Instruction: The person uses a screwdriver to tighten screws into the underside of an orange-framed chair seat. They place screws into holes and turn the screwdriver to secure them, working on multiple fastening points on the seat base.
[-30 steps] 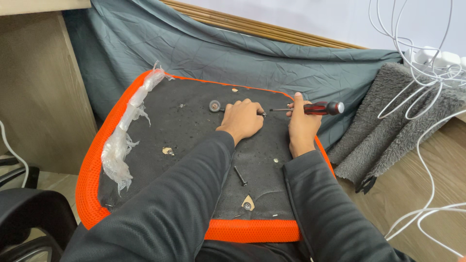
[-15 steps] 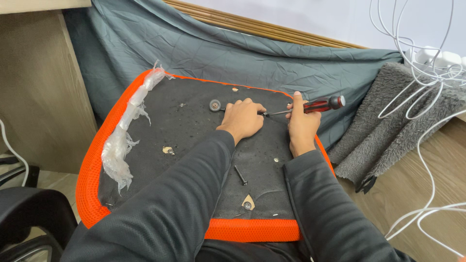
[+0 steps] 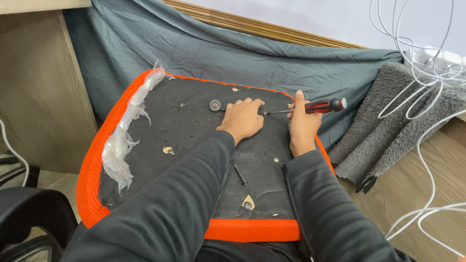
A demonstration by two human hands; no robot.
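An upturned chair seat (image 3: 184, 131) with a black underside and orange mesh rim lies in front of me. My right hand (image 3: 302, 126) grips a screwdriver (image 3: 315, 106) with a red and black handle, its shaft pointing left towards my left hand (image 3: 242, 118). The left hand rests fingers down on the black underside, over the screwdriver's tip. A round metal washer (image 3: 215, 105) sits just left of that hand. A loose black bolt (image 3: 241, 175) lies on the seat between my forearms.
Crumpled clear plastic wrap (image 3: 127, 133) lies along the seat's left rim. A grey-green cloth (image 3: 252, 53) is draped behind. A grey fleecy mat (image 3: 388, 126) and white cables (image 3: 427, 63) lie at right. A wooden panel (image 3: 43, 87) and a black chair (image 3: 29, 218) stand left.
The screwdriver handle has lifted slightly and turned in my right hand. My left hand stays over its tip.
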